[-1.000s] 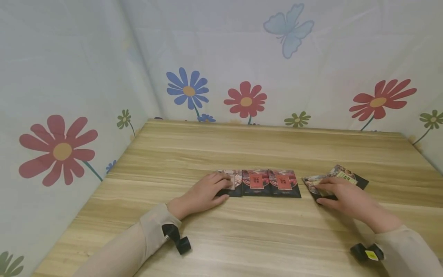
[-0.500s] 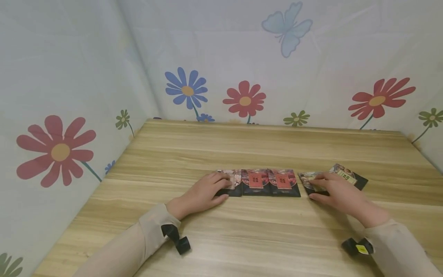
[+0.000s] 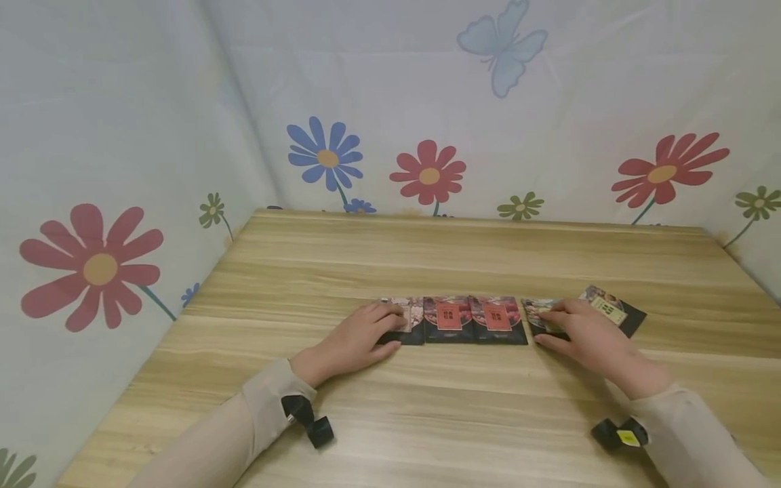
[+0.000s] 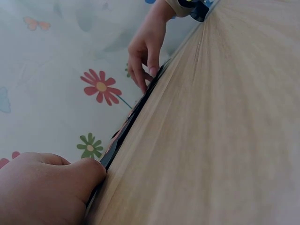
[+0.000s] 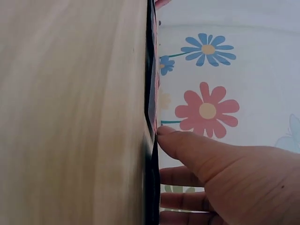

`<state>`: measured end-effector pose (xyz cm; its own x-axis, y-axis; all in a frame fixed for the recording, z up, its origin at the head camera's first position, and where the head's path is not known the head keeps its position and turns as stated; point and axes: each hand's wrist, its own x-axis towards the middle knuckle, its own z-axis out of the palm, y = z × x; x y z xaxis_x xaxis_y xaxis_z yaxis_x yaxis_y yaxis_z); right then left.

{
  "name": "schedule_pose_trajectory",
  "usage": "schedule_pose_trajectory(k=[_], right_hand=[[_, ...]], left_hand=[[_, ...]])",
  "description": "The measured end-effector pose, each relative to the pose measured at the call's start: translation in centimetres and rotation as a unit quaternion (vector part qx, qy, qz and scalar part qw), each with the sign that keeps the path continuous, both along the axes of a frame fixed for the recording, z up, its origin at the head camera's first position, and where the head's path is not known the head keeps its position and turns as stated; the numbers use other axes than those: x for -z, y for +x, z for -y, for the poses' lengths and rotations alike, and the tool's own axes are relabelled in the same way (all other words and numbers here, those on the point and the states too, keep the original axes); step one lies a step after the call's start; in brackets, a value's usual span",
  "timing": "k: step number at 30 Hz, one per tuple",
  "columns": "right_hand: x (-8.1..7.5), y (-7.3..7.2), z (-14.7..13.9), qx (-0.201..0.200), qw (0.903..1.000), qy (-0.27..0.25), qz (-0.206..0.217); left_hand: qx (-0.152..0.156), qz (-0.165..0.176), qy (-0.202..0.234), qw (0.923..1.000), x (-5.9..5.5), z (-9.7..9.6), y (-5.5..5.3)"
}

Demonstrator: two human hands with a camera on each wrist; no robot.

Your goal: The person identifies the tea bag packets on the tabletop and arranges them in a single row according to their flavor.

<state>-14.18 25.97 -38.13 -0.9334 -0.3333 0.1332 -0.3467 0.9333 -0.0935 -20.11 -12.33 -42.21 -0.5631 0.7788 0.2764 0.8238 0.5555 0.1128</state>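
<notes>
In the head view, flat black packets with printed fronts lie across the wooden table. My left hand (image 3: 360,335) rests on the leftmost packet (image 3: 417,315), covering part of its pale label. Right of it, edge to edge, are two packets with red labels, one (image 3: 449,318) and another (image 3: 497,320). My right hand (image 3: 594,339) presses its fingers onto a packet (image 3: 535,310) just right of the row, with a narrow gap between. Behind that hand, a tilted packet with a yellow-green label (image 3: 616,310) is partly covered. The right wrist view shows my right thumb (image 5: 176,140) at the packets' edge.
The wood-grain table (image 3: 427,257) stretches behind and in front of the packets. White curtains with printed flowers (image 3: 429,175) and a butterfly enclose its back and sides. Black cameras are strapped at both wrists, one at the left (image 3: 320,432).
My right hand has slid left with the packet under it, which has turned straighter and come closer to the row. The left hand stays on its packet.
</notes>
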Motion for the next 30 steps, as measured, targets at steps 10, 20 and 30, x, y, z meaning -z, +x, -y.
schedule_pose_trajectory(k=[10,20,30], right_hand=[[0.08,-0.14,0.58,0.002,1.0000,-0.006,-0.002],[0.24,-0.13,0.74,0.001,0.9999,-0.016,0.001],[0.14,-0.35,0.07,0.016,0.9996,-0.023,0.007]], left_hand=[[-0.001,-0.005,-0.004,1.0000,0.11,0.05,-0.06],[0.001,-0.005,0.003,1.0000,0.25,0.09,-0.13],[0.007,-0.011,0.009,0.9999,0.25,0.00,-0.19]])
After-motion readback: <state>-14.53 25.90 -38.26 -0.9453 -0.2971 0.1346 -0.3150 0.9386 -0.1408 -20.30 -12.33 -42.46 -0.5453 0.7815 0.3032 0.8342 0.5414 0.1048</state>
